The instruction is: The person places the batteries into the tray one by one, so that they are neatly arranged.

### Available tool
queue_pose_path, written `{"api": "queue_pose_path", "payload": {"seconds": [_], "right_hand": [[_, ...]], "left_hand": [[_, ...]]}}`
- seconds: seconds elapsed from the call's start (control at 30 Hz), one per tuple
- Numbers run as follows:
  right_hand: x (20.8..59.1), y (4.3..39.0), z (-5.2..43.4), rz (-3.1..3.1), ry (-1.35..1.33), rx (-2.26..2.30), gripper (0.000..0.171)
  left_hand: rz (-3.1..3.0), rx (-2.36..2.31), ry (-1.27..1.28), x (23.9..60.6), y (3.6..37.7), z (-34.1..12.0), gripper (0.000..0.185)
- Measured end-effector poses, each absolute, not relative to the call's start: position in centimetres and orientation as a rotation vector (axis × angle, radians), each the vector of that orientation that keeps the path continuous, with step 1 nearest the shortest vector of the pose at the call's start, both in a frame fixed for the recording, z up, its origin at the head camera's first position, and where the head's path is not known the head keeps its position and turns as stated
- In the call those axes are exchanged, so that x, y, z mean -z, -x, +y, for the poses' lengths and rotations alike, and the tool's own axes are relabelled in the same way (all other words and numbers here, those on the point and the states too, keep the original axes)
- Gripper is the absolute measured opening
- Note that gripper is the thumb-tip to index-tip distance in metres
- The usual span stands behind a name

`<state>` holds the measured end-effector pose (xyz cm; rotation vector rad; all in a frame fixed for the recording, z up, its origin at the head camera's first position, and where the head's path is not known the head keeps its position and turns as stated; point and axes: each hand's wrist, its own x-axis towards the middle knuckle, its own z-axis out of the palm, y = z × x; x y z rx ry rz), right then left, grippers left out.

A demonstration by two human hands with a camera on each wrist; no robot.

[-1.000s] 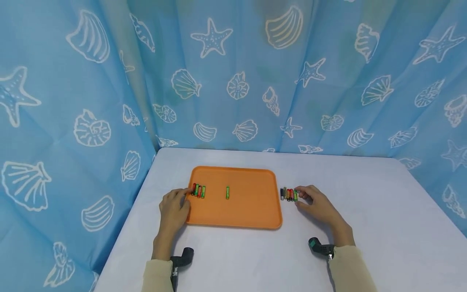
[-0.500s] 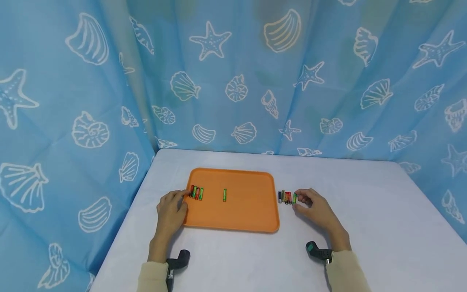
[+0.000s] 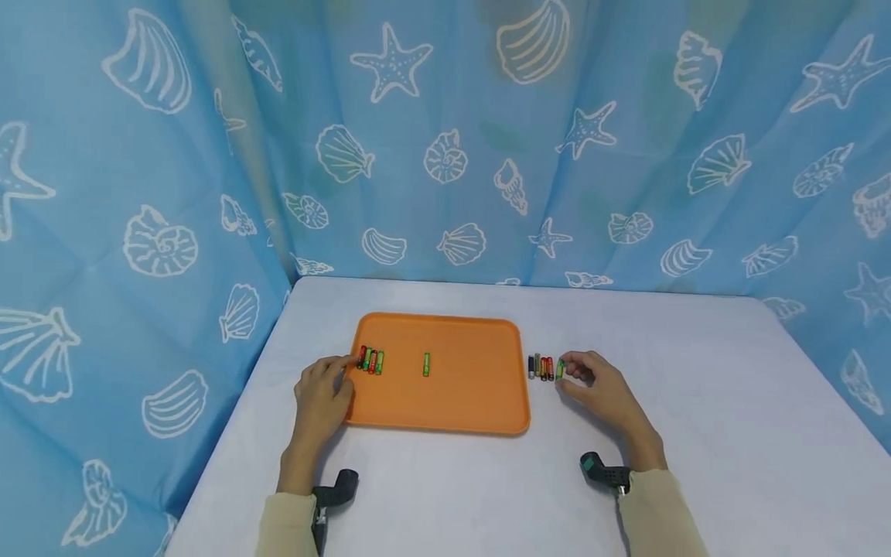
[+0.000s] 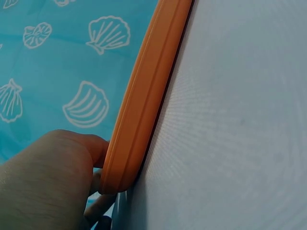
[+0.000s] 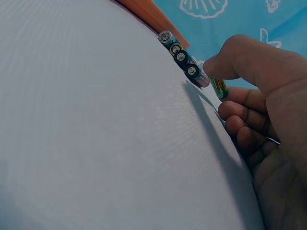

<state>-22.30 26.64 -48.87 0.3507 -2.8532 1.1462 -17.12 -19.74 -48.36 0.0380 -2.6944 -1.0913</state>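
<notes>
My right hand (image 3: 600, 385) pinches a green battery (image 3: 560, 369) between thumb and fingertips, right of the tray. In the right wrist view the battery (image 5: 218, 87) leans between thumb and index finger, beside a row of several standing-side-by-side batteries (image 5: 181, 57) lying on the table. My left hand (image 3: 322, 391) rests at the left rim of the orange tray (image 3: 445, 422). Its index finger reaches over the rim to the leftmost of several red and green batteries (image 3: 372, 361). In the left wrist view my thumb is at the tray corner (image 4: 125, 165), its tip hidden behind the rim.
One more green battery (image 3: 426, 364) lies alone near the middle of the tray. The white table (image 3: 473, 495) reaches back to a blue seashell curtain (image 3: 445, 155). A black wrist camera (image 3: 337, 489) sits on the left wrist, another camera (image 3: 604, 470) on the right.
My right hand has drawn the green battery slightly away from the end of its row, and it now leans. The left hand keeps its place at the tray; the head view has shifted a little.
</notes>
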Motion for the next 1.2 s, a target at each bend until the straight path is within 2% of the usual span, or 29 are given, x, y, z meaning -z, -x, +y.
{"api": "queue_pose_path", "payload": {"seconds": [0.63,0.93,1.2], "right_hand": [[48.8,22.6,26.6,-2.817,-0.339,-1.199,0.040],[47.9,22.1,26.8,-2.762,-0.206,-1.248,0.044],[46.4,22.4,24.4,-2.695,-0.450,-1.205,0.039]], "left_hand": [[-2.707,1.102,-0.018,47.7,17.3,-19.9,0.036],[-2.688,1.098,-0.032,48.0,17.2,-19.7,0.037],[-2.699,1.083,-0.048,47.9,17.4,-19.5,0.038]]}}
